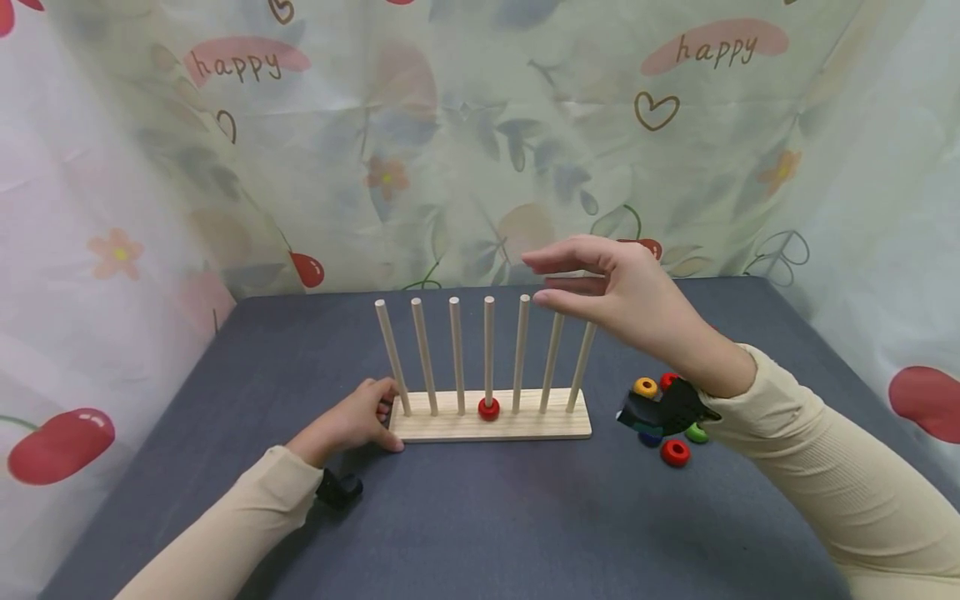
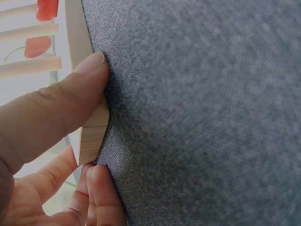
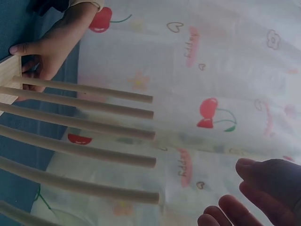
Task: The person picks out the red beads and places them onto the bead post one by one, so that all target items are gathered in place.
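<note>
A pale wooden rack with a flat base and a row of several upright pegs stands on the dark table. At the foot of its middle peg sits a red ring. My left hand grips the left end of the base. In the left wrist view the thumb lies along its front edge and the fingertips meet its end. Raised beside the tops of the right-hand pegs, my right hand holds nothing, its thumb and fingers apart. It partly covers those pegs in the head view.
Several loose rings lie right of the rack, among them a yellow one, a red one and a green one. The black wrist camera partly hides them. A printed curtain hangs behind the table.
</note>
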Available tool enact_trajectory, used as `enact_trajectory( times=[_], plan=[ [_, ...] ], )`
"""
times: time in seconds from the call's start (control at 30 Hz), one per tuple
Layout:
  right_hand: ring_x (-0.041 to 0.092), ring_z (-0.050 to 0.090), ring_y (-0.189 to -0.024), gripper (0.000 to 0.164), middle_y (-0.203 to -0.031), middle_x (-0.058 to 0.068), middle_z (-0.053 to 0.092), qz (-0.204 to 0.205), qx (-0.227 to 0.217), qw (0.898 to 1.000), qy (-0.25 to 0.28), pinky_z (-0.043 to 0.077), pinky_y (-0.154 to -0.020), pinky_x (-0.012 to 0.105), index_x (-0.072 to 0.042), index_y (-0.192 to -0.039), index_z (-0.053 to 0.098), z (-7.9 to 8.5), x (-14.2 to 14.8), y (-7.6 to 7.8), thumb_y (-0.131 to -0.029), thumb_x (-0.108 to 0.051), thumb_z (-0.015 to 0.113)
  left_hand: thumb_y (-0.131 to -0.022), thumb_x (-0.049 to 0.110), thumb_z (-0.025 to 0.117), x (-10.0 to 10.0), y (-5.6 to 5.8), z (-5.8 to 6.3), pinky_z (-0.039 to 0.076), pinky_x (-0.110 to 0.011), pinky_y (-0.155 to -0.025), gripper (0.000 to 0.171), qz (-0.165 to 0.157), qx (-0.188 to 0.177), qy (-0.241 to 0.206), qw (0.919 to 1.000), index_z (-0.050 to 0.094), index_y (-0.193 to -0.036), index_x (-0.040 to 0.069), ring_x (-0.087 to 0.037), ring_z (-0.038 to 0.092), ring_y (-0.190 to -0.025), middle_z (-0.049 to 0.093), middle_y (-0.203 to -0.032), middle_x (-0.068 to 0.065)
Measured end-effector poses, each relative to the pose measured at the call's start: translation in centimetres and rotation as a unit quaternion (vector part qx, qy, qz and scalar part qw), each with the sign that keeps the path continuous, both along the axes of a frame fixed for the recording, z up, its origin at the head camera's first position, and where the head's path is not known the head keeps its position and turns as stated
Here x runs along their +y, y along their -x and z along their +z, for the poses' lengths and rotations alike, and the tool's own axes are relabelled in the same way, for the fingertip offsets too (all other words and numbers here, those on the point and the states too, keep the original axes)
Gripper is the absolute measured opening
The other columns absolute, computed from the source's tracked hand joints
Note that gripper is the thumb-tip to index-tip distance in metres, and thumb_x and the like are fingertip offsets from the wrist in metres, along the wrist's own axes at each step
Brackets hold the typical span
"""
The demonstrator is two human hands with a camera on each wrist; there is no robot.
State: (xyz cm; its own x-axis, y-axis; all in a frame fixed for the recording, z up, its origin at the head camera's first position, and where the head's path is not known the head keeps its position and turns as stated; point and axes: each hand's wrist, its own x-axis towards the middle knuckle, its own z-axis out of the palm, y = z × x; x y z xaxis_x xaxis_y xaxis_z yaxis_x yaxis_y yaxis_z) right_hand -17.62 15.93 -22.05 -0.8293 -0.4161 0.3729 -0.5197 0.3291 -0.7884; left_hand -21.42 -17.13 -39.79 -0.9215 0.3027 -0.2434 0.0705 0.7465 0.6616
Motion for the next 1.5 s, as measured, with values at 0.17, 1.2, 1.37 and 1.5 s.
enact_trajectory(
  times=[0.17,1.2,1.37,1.5],
  plan=[
    [0.010,0.064,-0.110,0.040,-0.124,0.006,0.064,-0.024,0.012,1.000,-0.002,0.052,-0.088,0.025,-0.007,-0.123,0.063,-0.5,1.4,-0.6,-0.085,-0.008,0.073,-0.063,0.000,0.088,0.0,0.0,0.1,0.043,-0.041,-0.086,0.065,0.000,-0.002,-0.004,1.0000,0.052,-0.117,-0.003,-0.027,0.047,-0.098,0.043,-0.109,-0.017],
    [0.000,0.065,-0.101,0.038,-0.114,-0.011,0.067,-0.131,0.042,0.991,-0.002,0.051,-0.080,0.016,-0.005,-0.119,0.063,-7.6,8.2,-4.6,-0.083,0.002,0.072,-0.062,0.000,0.088,-0.1,0.1,-0.1,0.040,-0.031,-0.077,0.064,-0.001,-0.001,-0.015,0.9999,0.051,-0.114,-0.003,-0.023,0.044,-0.091,0.041,-0.103,-0.014],
    [-0.002,0.064,-0.102,0.037,-0.115,-0.010,0.066,-0.130,0.011,0.991,-0.007,0.052,-0.079,0.017,-0.002,-0.120,0.062,-9.0,9.0,-4.9,-0.084,0.001,0.071,-0.061,-0.001,0.088,-0.1,0.0,-0.1,0.040,-0.031,-0.076,0.064,-0.005,0.001,-0.019,0.9998,0.051,-0.113,-0.004,-0.024,0.044,-0.091,0.041,-0.103,-0.015],
    [-0.003,0.065,-0.100,0.035,-0.113,-0.015,0.064,-0.129,-0.010,0.991,-0.021,0.052,-0.079,0.017,0.000,-0.119,0.061,-10.2,9.6,-5.2,-0.085,-0.003,0.071,-0.061,-0.002,0.088,-0.1,0.0,0.0,0.040,-0.031,-0.077,0.064,-0.001,0.000,-0.021,0.9998,0.051,-0.114,-0.003,-0.024,0.044,-0.091,0.041,-0.103,-0.015]
  ],
)
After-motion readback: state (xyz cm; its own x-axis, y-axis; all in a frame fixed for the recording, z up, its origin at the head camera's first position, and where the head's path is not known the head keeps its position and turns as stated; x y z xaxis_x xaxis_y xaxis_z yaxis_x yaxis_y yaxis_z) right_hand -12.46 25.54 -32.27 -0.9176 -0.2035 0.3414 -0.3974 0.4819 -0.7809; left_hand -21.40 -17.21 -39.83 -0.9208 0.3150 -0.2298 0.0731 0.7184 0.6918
